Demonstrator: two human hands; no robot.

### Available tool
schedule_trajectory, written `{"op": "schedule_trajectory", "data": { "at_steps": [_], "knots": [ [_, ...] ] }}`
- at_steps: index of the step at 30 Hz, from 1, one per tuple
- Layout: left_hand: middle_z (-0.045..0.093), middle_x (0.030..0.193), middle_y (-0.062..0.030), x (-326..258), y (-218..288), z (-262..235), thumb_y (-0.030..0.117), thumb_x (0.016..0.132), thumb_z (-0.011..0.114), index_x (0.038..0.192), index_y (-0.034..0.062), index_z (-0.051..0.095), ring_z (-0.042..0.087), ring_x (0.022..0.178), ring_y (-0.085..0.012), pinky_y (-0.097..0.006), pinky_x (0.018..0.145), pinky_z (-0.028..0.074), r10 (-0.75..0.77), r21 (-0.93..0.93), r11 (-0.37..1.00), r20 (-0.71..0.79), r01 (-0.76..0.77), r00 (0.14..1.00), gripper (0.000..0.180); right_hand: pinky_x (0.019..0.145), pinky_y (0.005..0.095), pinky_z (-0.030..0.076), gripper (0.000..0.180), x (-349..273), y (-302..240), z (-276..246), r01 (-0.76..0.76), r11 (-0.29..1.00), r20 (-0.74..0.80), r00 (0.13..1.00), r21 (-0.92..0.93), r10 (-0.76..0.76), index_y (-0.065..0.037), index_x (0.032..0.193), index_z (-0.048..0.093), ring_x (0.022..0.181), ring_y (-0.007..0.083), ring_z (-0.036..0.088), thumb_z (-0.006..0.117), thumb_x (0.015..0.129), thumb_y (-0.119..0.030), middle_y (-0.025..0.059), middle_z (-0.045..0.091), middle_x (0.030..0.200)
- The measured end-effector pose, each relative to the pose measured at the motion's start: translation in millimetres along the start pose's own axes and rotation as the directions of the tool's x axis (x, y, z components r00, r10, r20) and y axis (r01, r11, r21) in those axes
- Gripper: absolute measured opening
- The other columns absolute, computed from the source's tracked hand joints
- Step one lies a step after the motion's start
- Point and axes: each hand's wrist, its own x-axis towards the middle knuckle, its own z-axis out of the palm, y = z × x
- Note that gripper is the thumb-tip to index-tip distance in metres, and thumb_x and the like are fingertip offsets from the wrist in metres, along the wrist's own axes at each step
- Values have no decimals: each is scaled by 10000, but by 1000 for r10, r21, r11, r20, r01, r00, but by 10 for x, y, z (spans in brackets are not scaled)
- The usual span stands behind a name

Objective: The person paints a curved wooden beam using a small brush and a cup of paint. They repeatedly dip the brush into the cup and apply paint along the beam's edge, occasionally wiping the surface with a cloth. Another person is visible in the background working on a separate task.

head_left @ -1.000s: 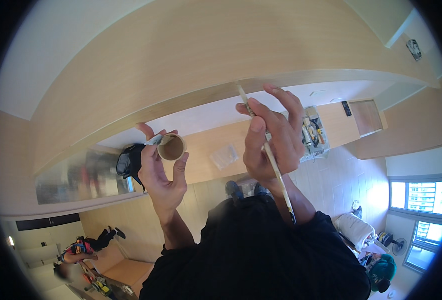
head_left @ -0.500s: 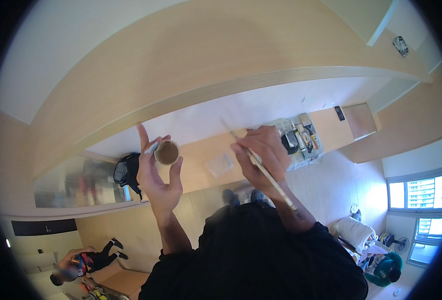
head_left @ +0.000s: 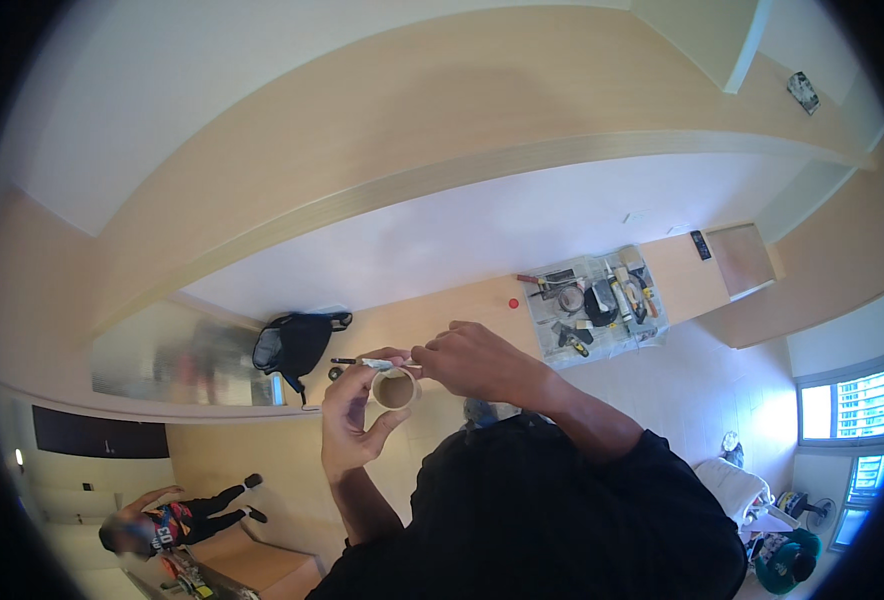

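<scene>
Cream-coloured, a small cup (head_left: 392, 406), tan inside, sits clamped between the thumb and fingers of the left hand (head_left: 350, 425), its mouth turned upward, presumably so nothing spills. Close against the left one at the cup's far rim, the right hand (head_left: 477, 365) pinches a slim pale stick (head_left: 409, 366). A dark rod end (head_left: 342, 360) pokes out left of the left hand's fingers; whether it belongs to the stick, I cannot tell. Beyond both hands runs a wooden table (head_left: 417, 323). Left of them rests a black bag (head_left: 297, 345); to their right, tools (head_left: 620, 300) lie spread on a sheet (head_left: 612, 345), probably to shield the wood, with a red disc (head_left: 513, 303) just beside it.
</scene>
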Motion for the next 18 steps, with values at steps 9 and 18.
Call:
{"op": "schedule_trajectory", "data": {
  "at_steps": [9,18],
  "knots": [
    [551,1360,-250,-428,285,-93,86,848,819,1363,-35,559,673,1147,-391,-498,987,543,70,80,996,-291,-49,954,590,770,372,503,842,68,248,-518,-128,985,-819,549,114,167,104,1555,257,781,232,666,728,902,-144,167,698,1017],
    [553,1368,-259,-553,457,-162,146,849,842,1366,-27,580,690,1126,-383,-483,962,552,76,213,977,-286,-13,955,605,603,321,496,950,492,370,-362,-198,955,-842,455,222,290,125,1591,92,467,199,582,691,881,-72,50,687,681]
  ]
}}
